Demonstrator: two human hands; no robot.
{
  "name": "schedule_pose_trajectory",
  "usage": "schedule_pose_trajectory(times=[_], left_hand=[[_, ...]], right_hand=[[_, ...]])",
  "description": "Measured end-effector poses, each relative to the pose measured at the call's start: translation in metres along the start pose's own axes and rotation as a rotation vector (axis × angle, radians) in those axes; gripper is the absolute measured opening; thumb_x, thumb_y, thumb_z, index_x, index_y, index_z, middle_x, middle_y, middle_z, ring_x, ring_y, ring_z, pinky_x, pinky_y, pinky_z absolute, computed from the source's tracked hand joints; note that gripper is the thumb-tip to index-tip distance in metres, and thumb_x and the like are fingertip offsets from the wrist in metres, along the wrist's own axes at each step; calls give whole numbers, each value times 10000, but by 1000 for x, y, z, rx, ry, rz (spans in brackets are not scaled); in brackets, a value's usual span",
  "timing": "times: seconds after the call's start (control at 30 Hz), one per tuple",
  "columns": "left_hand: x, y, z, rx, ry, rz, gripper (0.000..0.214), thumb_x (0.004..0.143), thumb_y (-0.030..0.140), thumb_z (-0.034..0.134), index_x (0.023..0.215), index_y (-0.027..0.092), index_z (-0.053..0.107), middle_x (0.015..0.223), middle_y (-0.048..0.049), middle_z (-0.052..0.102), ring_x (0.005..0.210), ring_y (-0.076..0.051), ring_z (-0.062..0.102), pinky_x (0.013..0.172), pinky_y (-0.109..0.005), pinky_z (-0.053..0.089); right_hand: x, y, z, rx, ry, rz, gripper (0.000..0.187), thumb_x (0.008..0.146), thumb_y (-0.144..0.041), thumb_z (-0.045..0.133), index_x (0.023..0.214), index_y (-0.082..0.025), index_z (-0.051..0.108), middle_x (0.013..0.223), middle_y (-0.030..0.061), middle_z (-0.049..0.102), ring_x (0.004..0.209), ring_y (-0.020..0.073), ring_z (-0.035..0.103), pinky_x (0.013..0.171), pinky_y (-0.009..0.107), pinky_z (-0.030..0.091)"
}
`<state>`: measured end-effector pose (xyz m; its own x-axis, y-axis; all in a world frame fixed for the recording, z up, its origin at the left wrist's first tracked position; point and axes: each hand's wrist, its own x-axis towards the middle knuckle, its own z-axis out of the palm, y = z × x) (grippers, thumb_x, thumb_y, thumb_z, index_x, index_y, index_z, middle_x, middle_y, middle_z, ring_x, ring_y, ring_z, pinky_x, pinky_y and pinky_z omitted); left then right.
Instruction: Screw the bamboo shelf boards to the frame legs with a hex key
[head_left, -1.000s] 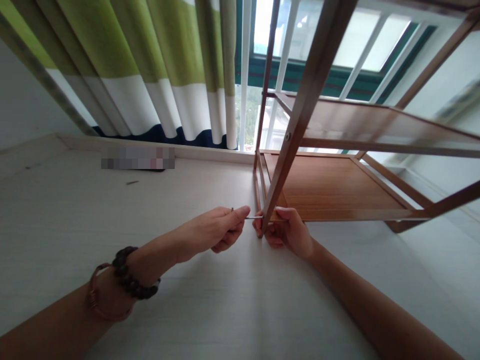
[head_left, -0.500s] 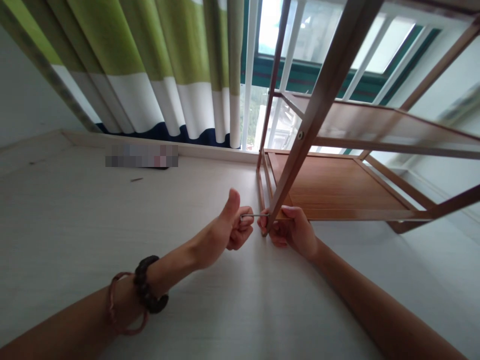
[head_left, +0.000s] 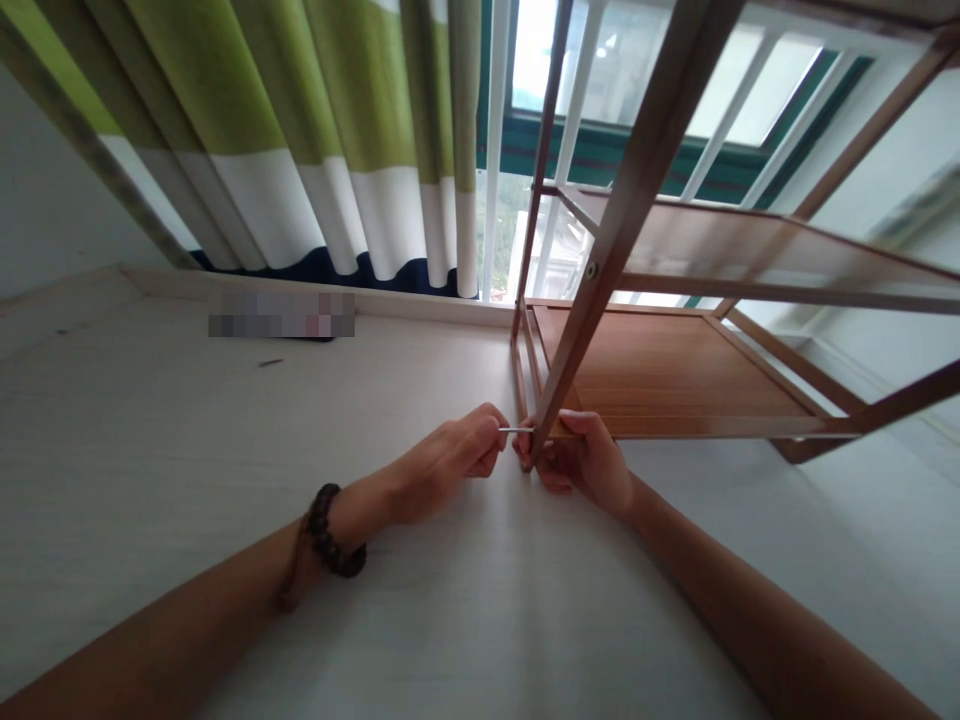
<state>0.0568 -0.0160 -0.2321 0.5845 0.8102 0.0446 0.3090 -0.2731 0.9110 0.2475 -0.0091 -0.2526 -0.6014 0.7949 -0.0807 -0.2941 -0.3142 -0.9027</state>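
Observation:
Pinched in my left hand is a thin metal hex key, its bent end hidden by the fingers. The key's straight end meets the side of a brown wooden shelf leg, low down near the foot. My right hand is wrapped round the bottom of that leg and the end of the lowest shelf panel, with some fingertips showing on the leg's left side. A round bolt head sits higher up on the same leg.
The rack stands against a barred window at the right. Green and white curtains hang at the back left. On the pale floor lie a blurred-out flat item and a small thin stick-like piece.
My left hand has rolled over: the thumb, raised before, now lies down against the fingers, and the hex key has turned with it. My right hand keeps its hold on the leg.

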Motion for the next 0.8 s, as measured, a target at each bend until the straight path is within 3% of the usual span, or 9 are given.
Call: schedule_pose_trajectory(times=[0.1, 0.2, 0.3, 0.4, 0.5, 0.6, 0.7, 0.8], left_hand=[[-5, 1, -2, -320, -183, -266, 604, 829, 575, 4, 734, 170, 442, 419, 59, 306, 386, -86, 218, 412, -218, 178], [-9, 5, -12, -440, -334, -499, 622, 805, 630, 67, 539, 169, 390, 366, 46, 266, 348, -68, 178, 384, -225, 110], [-9, 13, -19, -612, -360, -616, 537, 807, 622, 206, 507, 186, 296, 377, 72, 165, 359, -60, 94, 378, -223, 64], [-5, 22, -20, -687, -320, -647, 450, 815, 573, 304, 568, 198, 269, 441, 80, 144, 395, -65, 79, 377, -211, 73], [1, 27, -21, -464, -251, -540, 407, 829, 536, 316, 602, 199, 290, 506, 64, 193, 418, -71, 142, 382, -205, 129], [3, 24, -22, 97, -83, -236, 377, 855, 484, 308, 635, 186, 378, 550, 29, 339, 473, -91, 288, 458, -225, 247], [2, 14, -22, 602, 103, 77, 320, 853, 436, 367, 676, 179, 438, 613, 8, 430, 535, -106, 350, 533, -242, 262], [-3, 8, -17, 738, 145, 161, 320, 849, 441, 375, 677, 177, 435, 625, 6, 434, 538, -108, 348, 532, -244, 241]], right_hand=[[1, 1, -1, 5, 5, 6, 336, 733, -411, 284, 831, -157, 481, 684, 14, 526, 348, 53, 305, 315, 190, 189], [1, 2, -2, 2, -10, 1, 331, 733, -421, 289, 781, -155, 481, 673, 12, 519, 349, 49, 295, 319, 193, 189], [2, 3, -1, -1, -4, 3, 343, 738, -431, 280, 731, -151, 478, 659, 11, 508, 353, 44, 286, 325, 191, 183], [1, 3, 0, -16, -4, -26, 351, 756, -424, 274, 755, -147, 490, 673, 14, 510, 359, 43, 293, 330, 189, 180], [1, 3, 0, -24, -17, -53, 357, 775, -419, 272, 793, -144, 499, 682, 17, 511, 363, 44, 293, 335, 191, 181], [1, 4, -1, -22, -19, -61, 359, 778, -422, 267, 771, -145, 496, 680, 14, 505, 361, 43, 292, 332, 192, 181], [1, 3, -2, -23, -10, -47, 351, 760, -429, 275, 727, -149, 484, 668, 10, 497, 352, 41, 288, 325, 191, 180], [1, 1, -1, -24, 15, -22, 350, 739, -437, 284, 751, -150, 485, 664, 11, 504, 349, 42, 282, 320, 191, 185]])
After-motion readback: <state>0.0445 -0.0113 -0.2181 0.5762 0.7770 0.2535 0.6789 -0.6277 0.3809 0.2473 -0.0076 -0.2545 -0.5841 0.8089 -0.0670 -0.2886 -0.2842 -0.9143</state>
